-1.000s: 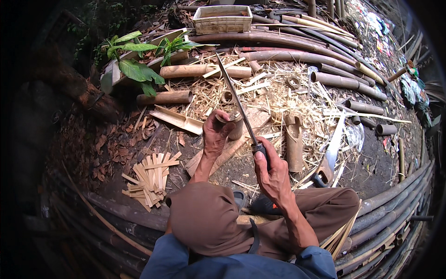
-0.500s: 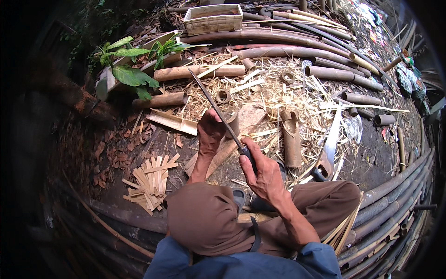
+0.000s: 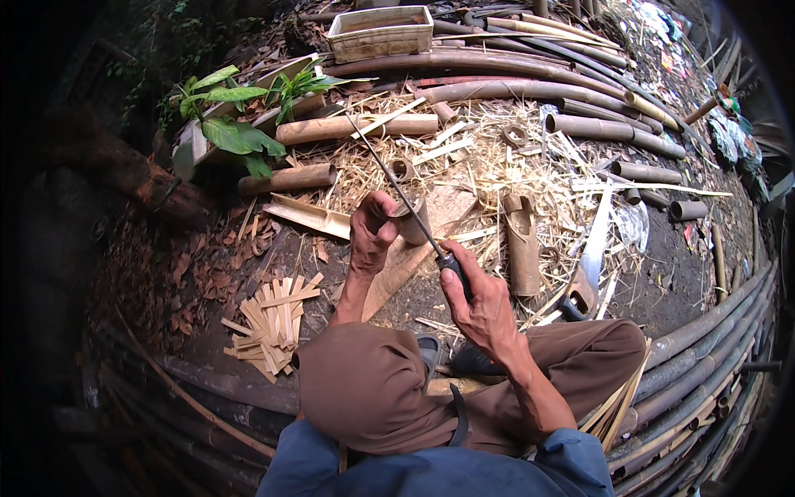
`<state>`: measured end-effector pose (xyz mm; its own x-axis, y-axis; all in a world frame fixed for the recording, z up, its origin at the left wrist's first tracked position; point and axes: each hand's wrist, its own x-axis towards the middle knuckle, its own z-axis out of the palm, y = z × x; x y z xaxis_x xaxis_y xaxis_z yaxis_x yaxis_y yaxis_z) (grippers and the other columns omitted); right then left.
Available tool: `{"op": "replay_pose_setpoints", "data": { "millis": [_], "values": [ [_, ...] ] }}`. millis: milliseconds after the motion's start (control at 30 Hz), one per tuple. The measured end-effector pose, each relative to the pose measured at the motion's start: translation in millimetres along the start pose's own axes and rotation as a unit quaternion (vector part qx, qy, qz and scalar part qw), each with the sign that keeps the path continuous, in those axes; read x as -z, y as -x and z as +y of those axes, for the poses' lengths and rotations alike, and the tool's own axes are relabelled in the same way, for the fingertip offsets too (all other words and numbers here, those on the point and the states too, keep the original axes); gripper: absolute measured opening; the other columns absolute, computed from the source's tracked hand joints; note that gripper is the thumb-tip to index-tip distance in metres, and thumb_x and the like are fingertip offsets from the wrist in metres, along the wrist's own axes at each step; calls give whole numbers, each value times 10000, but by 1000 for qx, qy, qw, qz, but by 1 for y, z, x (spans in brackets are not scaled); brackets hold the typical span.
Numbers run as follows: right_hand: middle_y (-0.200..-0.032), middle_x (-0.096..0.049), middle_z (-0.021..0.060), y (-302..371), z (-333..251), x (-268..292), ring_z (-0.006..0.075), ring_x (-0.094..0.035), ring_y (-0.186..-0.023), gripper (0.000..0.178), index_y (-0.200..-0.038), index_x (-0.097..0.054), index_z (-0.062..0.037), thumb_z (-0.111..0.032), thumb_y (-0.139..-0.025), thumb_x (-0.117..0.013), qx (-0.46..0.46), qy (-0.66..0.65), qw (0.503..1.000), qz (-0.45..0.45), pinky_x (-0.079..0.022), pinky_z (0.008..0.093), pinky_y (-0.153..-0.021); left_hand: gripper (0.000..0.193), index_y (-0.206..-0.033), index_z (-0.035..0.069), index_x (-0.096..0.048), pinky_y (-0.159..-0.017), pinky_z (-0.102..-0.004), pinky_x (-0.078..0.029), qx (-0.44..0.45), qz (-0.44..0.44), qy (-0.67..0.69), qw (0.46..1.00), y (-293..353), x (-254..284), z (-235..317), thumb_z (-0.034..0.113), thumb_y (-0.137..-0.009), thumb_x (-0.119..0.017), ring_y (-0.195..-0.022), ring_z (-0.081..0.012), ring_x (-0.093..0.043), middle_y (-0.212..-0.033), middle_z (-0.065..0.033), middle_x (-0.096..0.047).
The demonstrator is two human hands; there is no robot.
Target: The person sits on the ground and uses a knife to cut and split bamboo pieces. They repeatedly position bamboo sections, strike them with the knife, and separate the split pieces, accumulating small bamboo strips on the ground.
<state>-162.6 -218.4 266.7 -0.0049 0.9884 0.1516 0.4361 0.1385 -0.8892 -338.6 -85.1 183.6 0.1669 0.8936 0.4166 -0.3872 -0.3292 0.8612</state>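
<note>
Right of the saw [image 3: 593, 255], a hand could pass over the ground [image 3: 658, 286], as far as the poles [image 3: 704, 333]. Between the saw and the board's [image 3: 393, 286] right edge, the tube [image 3: 523, 253] is an obstacle. Above the board's left edge, the left hand [image 3: 374, 232] and the knife [image 3: 402, 200] block; a narrow gap lies before the strips [image 3: 272, 323].

An outdoor bamboo workshop: shavings [image 3: 470, 170] at 1 o'clock, 1 handsaw [image 3: 593, 250] at 3, stacked poles [image 3: 704, 373] at 4, leafy plant [image 3: 228, 134] at 10, beside dim, probable undergrowth [image 3: 139, 73].

Left hand [image 3: 373, 234] loosely curled, right hand [image 3: 483, 311] firmly clenched, both bare forearms [image 3: 532, 385] reaching forward
</note>
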Motion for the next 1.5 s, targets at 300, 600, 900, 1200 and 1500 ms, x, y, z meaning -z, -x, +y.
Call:
{"op": "replay_pose_setpoints", "data": {
  "millis": [300, 600, 900, 1200, 1500],
  "values": [
    [-734, -617, 225, -2, -6, 12, 396, -653, -665, 340, -1304, -503, -81, -218, -994, -527, -27, -1, 999, -19, -476, 412, -590, 335, -946, 70, -510, -771, -221, -393, 31, -17, -16, 999, -4, 1, 2, 230, -771, -747, -839, -72, -471, -912, 13, -500],
    [-716, -603, 185, 1, -10, 8, 316, -643, -614, 326, -1285, -510, -53, -217, -1003, -498, -43, -51, 998, 22, -468, 372, -571, 322, -1005, 73, -620, -831, -240, -488, 39, 16, -103, 994, 9, -4, -12, -91, -765, -759, -925, -94, -611, -981, -12, -673],
    [-680, -536, 95, 1, -4, 0, 176, -535, -579, 331, -1277, -515, -38, -240, -1018, -478, -56, -77, 995, 13, -421, 320, -547, 257, -985, 58, -638, -757, -229, -496, 48, 2, -143, 989, 11, -10, -8, -33, -782, -768, -850, -70, -619, -923, -4, -693],
    [-679, -560, 143, 1, -13, 1, 245, -588, -579, 320, -1283, -505, -55, -232, -1018, -480, -76, -55, 996, -3, -458, 367, -581, 320, -1022, 55, -633, -805, -248, -507, 88, 1, -113, 990, 14, -13, -3, -100, -766, -746, -885, -90, -628, -949, -13, -685],
    [-808, -626, 240, -2, -4, 1, 449, -646, -741, 323, -1303, -460, -69, -218, -1017, -477, -22, 5, 1000, 2, -480, 440, -617, 271, -974, 39, -654, -662, -257, -504, -64, 29, -336, 939, 12, -8, -25, 180, -797, -804, -757, -74, -622, -789, -10, -681]
  ]
}}
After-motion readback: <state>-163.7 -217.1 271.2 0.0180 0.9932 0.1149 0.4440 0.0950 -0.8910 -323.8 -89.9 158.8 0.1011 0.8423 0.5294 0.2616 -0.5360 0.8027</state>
